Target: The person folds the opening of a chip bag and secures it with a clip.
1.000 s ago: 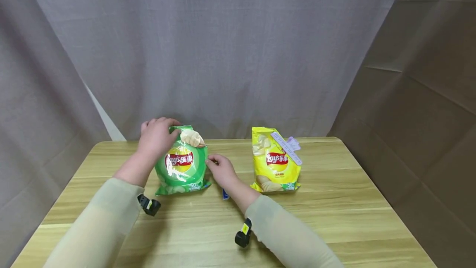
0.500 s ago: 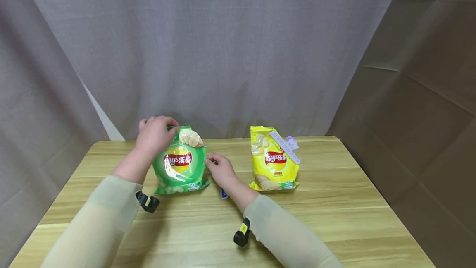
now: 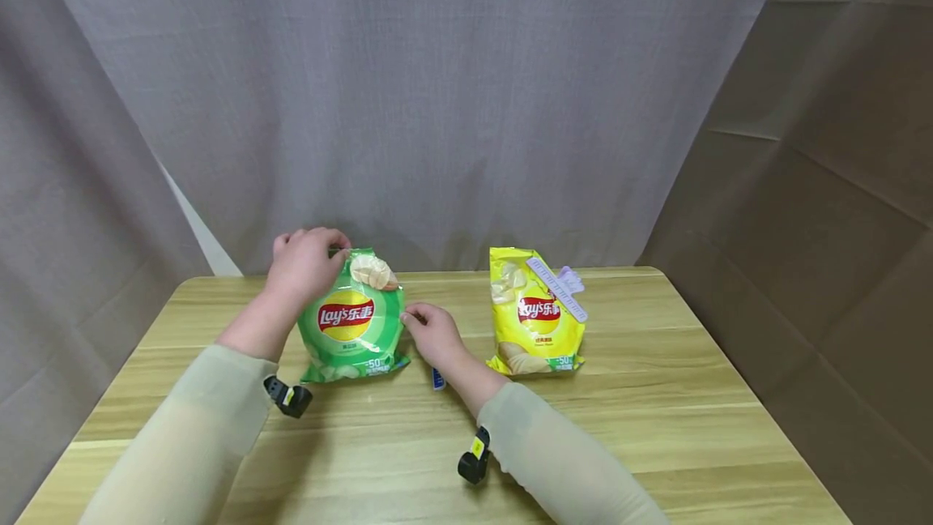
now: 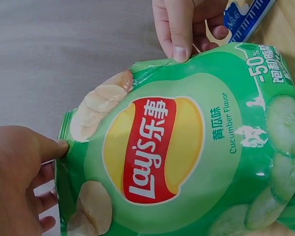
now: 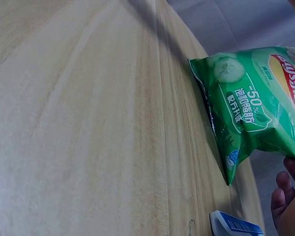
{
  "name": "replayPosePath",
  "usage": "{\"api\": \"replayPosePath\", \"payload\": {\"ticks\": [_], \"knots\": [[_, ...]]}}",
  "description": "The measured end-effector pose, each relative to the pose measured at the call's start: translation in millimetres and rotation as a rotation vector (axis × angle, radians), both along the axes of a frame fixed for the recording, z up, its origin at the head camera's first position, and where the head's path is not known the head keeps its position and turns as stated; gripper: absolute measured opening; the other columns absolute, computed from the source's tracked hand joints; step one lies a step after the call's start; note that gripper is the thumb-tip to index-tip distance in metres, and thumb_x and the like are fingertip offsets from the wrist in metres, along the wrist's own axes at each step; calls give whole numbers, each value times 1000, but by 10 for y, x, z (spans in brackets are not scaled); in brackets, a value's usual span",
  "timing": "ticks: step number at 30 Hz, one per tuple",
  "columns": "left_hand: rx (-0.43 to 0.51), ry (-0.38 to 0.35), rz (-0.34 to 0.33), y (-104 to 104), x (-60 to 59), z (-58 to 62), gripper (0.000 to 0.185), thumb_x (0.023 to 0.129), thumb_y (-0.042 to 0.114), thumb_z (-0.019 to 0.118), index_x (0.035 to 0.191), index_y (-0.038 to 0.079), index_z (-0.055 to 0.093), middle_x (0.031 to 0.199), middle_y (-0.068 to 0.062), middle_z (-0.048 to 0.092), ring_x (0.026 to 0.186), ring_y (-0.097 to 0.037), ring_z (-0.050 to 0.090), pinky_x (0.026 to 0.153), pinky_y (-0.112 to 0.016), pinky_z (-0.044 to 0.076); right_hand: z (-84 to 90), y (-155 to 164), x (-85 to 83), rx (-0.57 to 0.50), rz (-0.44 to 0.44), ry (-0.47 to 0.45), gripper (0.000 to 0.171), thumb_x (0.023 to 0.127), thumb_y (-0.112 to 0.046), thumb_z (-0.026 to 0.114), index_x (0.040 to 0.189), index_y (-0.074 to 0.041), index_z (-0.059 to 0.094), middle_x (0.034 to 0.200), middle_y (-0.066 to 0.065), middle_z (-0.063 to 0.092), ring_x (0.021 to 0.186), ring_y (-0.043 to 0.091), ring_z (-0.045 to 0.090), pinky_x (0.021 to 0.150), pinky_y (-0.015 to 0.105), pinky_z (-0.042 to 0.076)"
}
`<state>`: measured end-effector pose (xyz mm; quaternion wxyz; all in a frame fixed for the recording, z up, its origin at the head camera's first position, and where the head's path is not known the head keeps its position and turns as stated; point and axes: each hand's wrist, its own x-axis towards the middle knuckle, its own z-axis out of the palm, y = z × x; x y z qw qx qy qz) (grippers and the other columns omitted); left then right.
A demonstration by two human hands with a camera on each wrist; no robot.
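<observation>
A green Lay's chip bag (image 3: 350, 318), cucumber flavour, stands upright on the table. My left hand (image 3: 306, 264) pinches its top left corner; in the left wrist view the thumb of the left hand (image 4: 17, 172) lies on the front and other fingers show behind. At the bag's right edge my right hand (image 3: 436, 332) pinches the film between thumb and fingers. The upper right corner of the bag slants off, and whatever is behind it is hidden. A blue bag clip (image 4: 248, 19) lies on the table near the right hand, partly covered by it in the head view.
To the right stands a yellow Lay's bag (image 3: 539, 330) with a lilac clip (image 3: 557, 290) slanting across its upper right corner. Both bags are near the back of the wooden table (image 3: 386, 444). A grey curtain (image 3: 452, 104) hangs behind.
The glare has gone from the green bag's logo, so its front has shifted slightly. Both hands keep their hold, and the whole head view has drifted a little.
</observation>
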<state>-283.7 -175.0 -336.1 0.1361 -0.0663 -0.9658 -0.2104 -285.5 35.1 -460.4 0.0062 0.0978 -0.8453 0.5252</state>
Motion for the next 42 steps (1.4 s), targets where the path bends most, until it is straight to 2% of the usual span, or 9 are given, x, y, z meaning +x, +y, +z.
{"api": "replayPosePath", "payload": {"ticks": [7,16,24,30,35,42], "knots": [[-10,-6,-11,7,25,12,20,102,22,55,114,11,67,123,-13,65,117,-38,52,111,-62,17,-12,9,-13,-12,-3,-3,21,98,-20,63,110,-5,72,106,6,70,103,21,63,94,38,51],[-26,-13,-44,2,13,3,20,101,19,55,117,14,66,125,-11,63,117,-35,50,109,-61,18,34,11,49,-25,5,11,20,98,-18,62,109,-4,71,107,8,70,104,23,64,94,40,51],[-51,-26,-76,-11,9,10,21,100,15,55,118,18,66,122,-9,63,115,-34,50,108,-62,18,33,15,42,-21,2,-8,21,99,-20,61,111,-5,71,106,6,70,102,20,63,93,38,51],[-54,-32,-64,-10,17,16,21,101,17,51,115,17,67,124,-10,63,117,-35,49,107,-61,19,18,23,33,-19,8,-23,22,99,-22,61,111,-7,71,106,3,69,100,18,62,91,36,51],[-14,-41,-35,4,22,25,28,101,25,46,115,16,68,129,-12,62,122,-36,47,108,-60,17,20,26,36,-27,12,-27,22,99,-22,61,112,-7,71,104,3,69,100,18,62,91,37,51],[11,-42,-16,48,12,32,48,100,51,48,122,12,67,129,-12,63,126,-39,47,110,-60,15,14,34,42,-19,11,-16,21,99,-20,61,111,-7,71,103,3,69,100,18,62,91,36,51]]}}
